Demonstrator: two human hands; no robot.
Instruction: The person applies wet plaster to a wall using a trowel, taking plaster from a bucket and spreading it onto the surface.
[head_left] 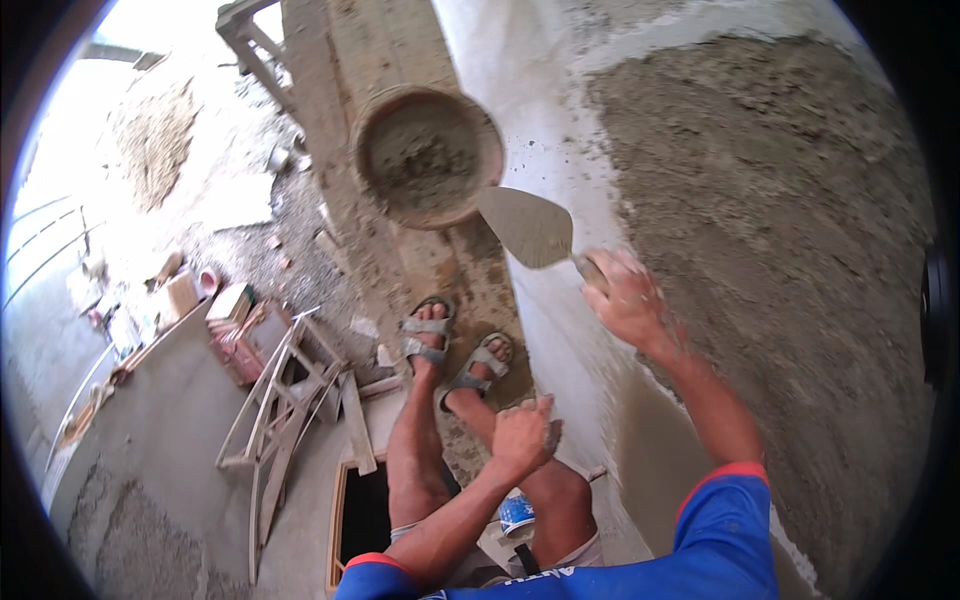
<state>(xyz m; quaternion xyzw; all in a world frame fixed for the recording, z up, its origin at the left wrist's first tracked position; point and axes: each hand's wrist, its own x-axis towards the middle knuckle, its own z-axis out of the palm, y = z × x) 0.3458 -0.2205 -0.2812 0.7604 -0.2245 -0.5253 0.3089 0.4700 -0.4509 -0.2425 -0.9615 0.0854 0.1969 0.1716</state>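
My right hand is closed round the handle of a trowel. The pale, broad blade points left, its tip by the rim of a round basin. Wet grey-brown mortar lies inside that basin, which stands on a plank. Nearer my body, over my knee, my left hand is held up with its fingers loosely apart and nothing visible in it. To the right of my right hand is a wall with a rough coat of plaster, bordered by a smooth pale strip.
My sandalled feet stand on a mortar-stained wooden plank. Below left are a wooden trestle frame, stacked bricks and a dark framed opening. A sand heap lies far left. A blue-and-white container shows between my legs.
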